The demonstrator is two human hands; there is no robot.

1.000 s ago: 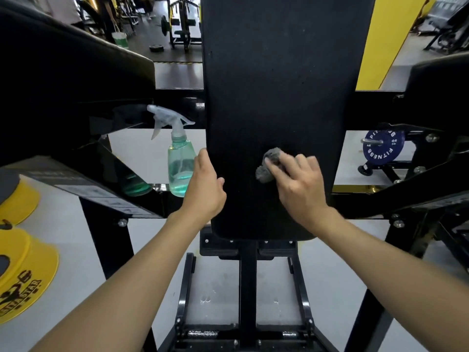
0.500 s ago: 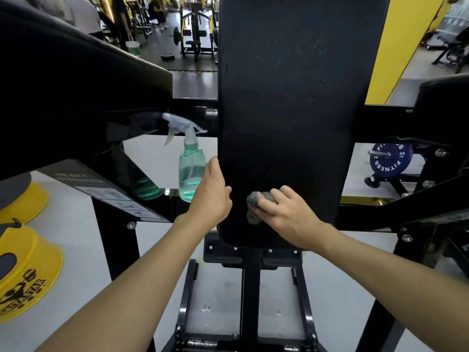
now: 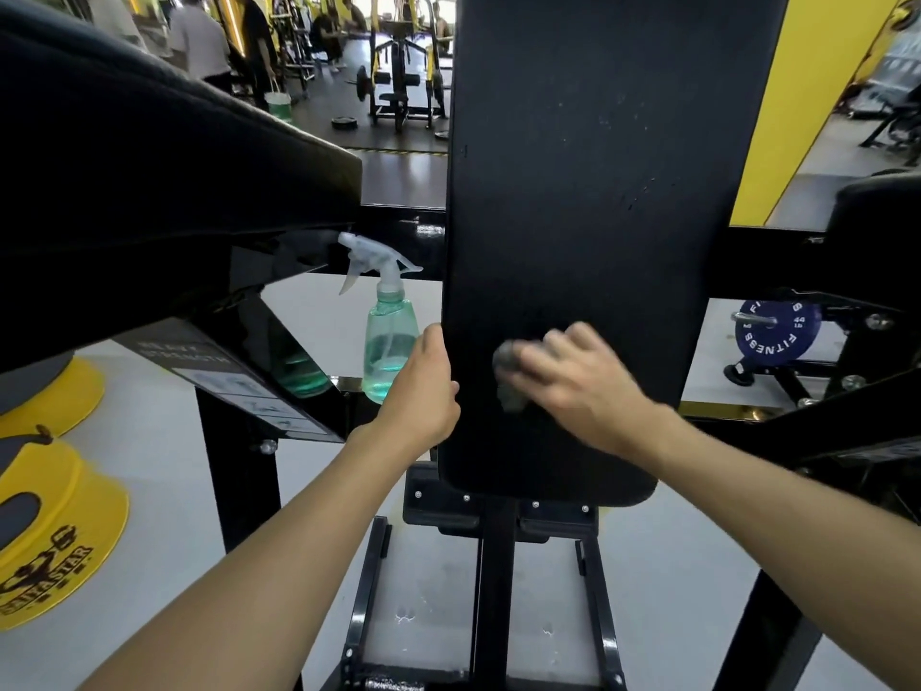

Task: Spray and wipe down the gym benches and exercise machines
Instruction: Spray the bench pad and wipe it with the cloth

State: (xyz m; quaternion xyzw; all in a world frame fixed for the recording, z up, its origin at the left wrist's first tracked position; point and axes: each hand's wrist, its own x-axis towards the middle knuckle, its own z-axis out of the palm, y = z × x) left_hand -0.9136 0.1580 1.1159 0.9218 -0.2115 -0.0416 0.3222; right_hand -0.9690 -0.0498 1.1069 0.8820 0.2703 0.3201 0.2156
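Long black bench pad (image 3: 588, 192) stands upright, its surface dull and lightly speckled. Bunched grey cloth (image 3: 507, 379), blurred, sits against the pad's lower front. Translucent green spray bottle (image 3: 390, 341) stands upright just left of the pad.

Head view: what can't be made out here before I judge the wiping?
All in the head view:
- Blurred by motion: right hand and grey cloth, grip unclear.
- Hidden behind the pad edge: fingertips of the left hand holding it.
- Cut off by the upper frame edge: the pad's top.
- Partly hidden by the left hand: spray bottle.
- Too small to read: frame label.
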